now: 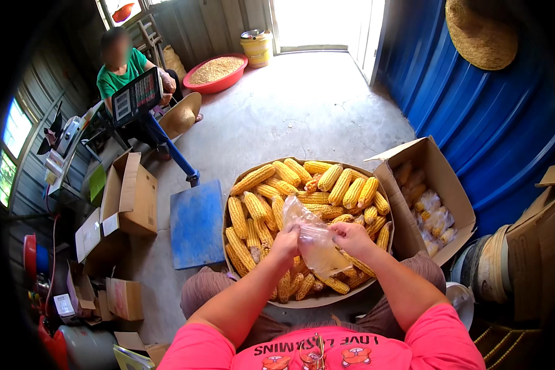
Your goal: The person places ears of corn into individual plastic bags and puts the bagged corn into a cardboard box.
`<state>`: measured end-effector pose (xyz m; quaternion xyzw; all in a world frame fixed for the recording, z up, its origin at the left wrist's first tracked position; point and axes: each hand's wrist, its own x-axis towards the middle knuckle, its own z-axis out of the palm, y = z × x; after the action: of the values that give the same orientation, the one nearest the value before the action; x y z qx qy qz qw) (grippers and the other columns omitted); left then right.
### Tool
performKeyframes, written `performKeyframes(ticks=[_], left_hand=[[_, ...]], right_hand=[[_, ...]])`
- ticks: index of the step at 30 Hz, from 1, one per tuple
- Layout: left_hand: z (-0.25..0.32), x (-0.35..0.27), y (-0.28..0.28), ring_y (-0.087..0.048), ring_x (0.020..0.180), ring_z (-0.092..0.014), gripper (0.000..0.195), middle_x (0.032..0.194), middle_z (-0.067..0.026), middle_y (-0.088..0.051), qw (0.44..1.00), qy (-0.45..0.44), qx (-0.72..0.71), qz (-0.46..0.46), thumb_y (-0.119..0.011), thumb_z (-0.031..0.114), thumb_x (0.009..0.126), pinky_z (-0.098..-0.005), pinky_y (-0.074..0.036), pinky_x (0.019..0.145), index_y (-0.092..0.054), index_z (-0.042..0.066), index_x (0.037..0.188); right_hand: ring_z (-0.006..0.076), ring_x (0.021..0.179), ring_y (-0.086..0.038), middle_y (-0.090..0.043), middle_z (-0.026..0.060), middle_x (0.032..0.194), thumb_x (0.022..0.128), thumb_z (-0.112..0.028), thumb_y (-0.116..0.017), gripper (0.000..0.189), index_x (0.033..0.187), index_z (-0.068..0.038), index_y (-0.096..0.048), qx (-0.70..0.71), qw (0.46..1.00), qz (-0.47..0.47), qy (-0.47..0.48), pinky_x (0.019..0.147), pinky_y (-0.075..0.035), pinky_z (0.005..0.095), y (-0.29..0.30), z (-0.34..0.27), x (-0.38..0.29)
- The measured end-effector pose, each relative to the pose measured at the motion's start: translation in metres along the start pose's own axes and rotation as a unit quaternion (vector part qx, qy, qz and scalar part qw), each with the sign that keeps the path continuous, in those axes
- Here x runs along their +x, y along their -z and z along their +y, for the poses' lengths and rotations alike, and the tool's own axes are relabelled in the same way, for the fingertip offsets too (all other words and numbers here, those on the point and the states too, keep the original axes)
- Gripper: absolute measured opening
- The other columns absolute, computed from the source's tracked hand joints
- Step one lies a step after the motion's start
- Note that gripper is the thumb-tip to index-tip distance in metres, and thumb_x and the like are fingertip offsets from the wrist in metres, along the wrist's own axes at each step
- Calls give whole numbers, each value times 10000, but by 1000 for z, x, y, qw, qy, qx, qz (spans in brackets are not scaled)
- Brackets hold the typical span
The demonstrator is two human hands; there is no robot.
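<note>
Between my two hands a clear, crinkled plastic bag [317, 243] is stretched out, with nothing plainly inside it. My left hand [287, 240] pinches its left side, and my right hand [351, 236] grips its right edge with thumb and fingers. Both hands are above a large rounded cardboard container [300, 304] heaped with dried yellow corn cobs [252, 179]. To the right, an opened cardboard box [460, 217] contains more cobs, several of them in clear plastic bags [439, 217].
A blue platform scale [196, 224] with a raised display [136, 96] stands left of the corn. Beyond it sits a person in green [120, 76]. Opened cardboard boxes [138, 199] line the left. A red basin of grain [217, 74] and a yellow bucket [257, 50] stand near the doorway.
</note>
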<state>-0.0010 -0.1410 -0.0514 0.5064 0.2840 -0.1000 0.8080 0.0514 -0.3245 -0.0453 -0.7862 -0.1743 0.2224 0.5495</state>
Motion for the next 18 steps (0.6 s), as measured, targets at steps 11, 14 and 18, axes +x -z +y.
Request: performKeyframes(ticks=[11,14,18], left_hand=[[40,-15,-14,-455,568,-105,278,722,-35,-550,991,-21,-29,127,-500,242,865,-210,-373,498,-588,34,1028],[70,-7,36,-408,495,-44,241,599,38,-421,953,-301,-16,41,-392,212,925,-195,-355,423,-485,113,726],[94,-23,40,-461,517,-78,257,634,10,-477,959,-259,-73,86,-443,273,902,-237,-448,476,-518,92,736]], right_hand=[[180,955,-524,-541,101,1031,781,-85,-590,374,1138,-23,-500,76,993,-59,-62,788,-463,287,10,-41,-9],[169,929,-524,-500,96,1099,806,-76,-548,368,1163,-20,-479,278,959,-15,-52,704,-505,277,20,-38,0],[151,926,-506,-476,86,1100,810,-55,-517,337,1145,-45,-491,301,950,53,-56,655,-505,259,26,-27,6]])
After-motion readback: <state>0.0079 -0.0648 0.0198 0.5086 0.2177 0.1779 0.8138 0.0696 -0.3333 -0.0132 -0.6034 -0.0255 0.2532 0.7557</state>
